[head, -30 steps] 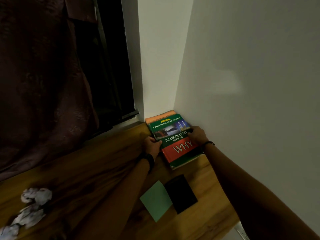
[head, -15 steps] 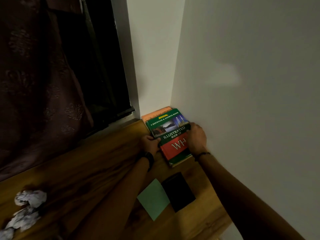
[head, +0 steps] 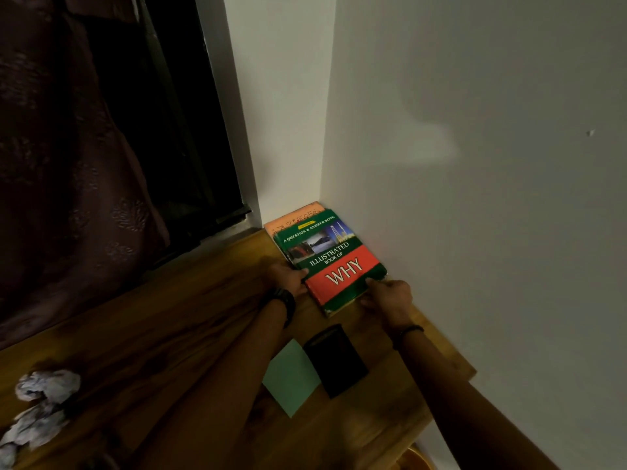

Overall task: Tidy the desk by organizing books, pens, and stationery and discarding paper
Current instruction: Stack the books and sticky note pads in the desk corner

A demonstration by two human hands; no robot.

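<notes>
A green and red book (head: 334, 259) titled "Illustrated Book of Why" lies flat in the desk's far right corner, on top of an orange book (head: 294, 219) whose far edge shows. My left hand (head: 286, 278) grips the green book's left edge. My right hand (head: 388, 298) holds its near right corner, thumb on the cover. A green paper sheet (head: 290, 378) and a black wallet-like case (head: 336, 359) lie nearer me between my forearms. Crumpled white paper (head: 40, 405) sits at the desk's near left.
The wooden desk (head: 163, 320) is bounded by white walls (head: 475, 198) on the right and at the far corner. A dark window frame (head: 190, 130) and a dark curtain (head: 68, 164) rise along the desk's far left edge.
My right hand slid from the book's right side, across its cover, down to its near right corner. The left hand stays on the left edge.
</notes>
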